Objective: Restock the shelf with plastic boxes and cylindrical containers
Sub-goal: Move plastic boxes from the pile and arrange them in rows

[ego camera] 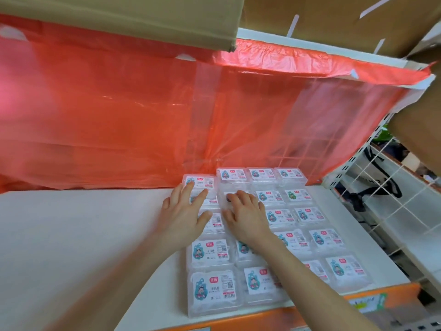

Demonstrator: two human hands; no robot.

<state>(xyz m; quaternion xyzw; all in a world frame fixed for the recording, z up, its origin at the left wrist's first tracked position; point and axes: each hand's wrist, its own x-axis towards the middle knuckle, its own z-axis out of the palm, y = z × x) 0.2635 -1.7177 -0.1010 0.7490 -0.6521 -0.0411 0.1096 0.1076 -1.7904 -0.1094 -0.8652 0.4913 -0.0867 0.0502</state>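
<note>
The person is working on the box-stocking step, and by the look of it is squaring up rows rather than bringing in new stock. The clear plastic boxes (pixel 307 215) with labelled lids are lying flat in four columns on the right part of the white shelf (pixel 71 235), running from the orange front edge (pixel 262 316) back to the red plastic sheet (pixel 119 115) hanging behind.

The left hand (pixel 185 211) is lying flat on the leftmost column, fingers straight and spread, with its fingertips reaching the rear box (pixel 200 182), which is sitting slightly out of line with its neighbours. The right hand (pixel 247 217) is resting just beside it on the second column, fingers extended and only lightly bent. Neither hand is gripping anything; both are pressing down on lids.

No cylindrical containers are showing, and the left stretch of the shelf is not yet holding any stock. The next move probably calls for nudging the offset rear box into line, then starting a fresh column to the left. Cardboard boxes (pixel 119 17) are sitting on the level above, and a wire grid (pixel 381 199) is closing the right side.
</note>
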